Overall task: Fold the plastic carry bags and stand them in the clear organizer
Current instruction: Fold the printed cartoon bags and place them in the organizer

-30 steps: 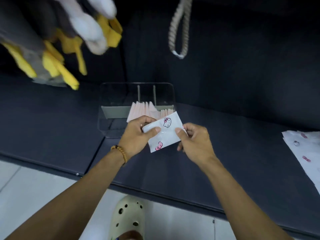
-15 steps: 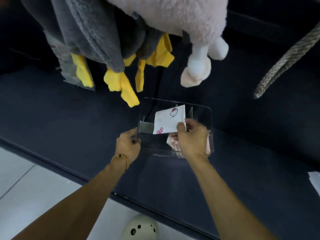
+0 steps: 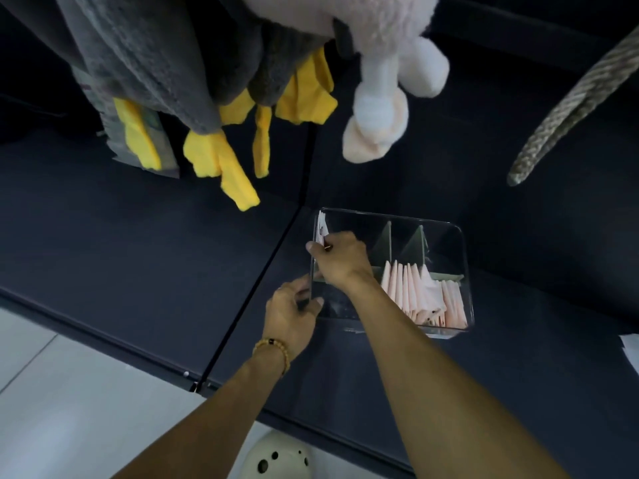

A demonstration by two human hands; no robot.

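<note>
A clear organizer (image 3: pixel 456 243) with inner dividers stands on the dark counter. Several folded pale pink bags (image 3: pixel 422 292) stand upright in its right compartments. My right hand (image 3: pixel 340 259) reaches into the leftmost compartment and pinches a folded white bag (image 3: pixel 322 229), which stands against the left wall and is mostly hidden by my fingers. My left hand (image 3: pixel 294 312) grips the organizer's near left corner, thumb on the front wall.
Grey and pink plush toys with yellow feet (image 3: pixel 221 157) hang low over the counter behind the organizer. A braided rope (image 3: pixel 560 119) dangles at the right. Unfolded white bags (image 3: pixel 631 350) lie at the right edge. The counter's front edge (image 3: pixel 138 350) runs below my wrists.
My right hand has carried the white bag from in front of the organizer down into its left compartment. My left hand let go of the bag and now holds the organizer's corner.
</note>
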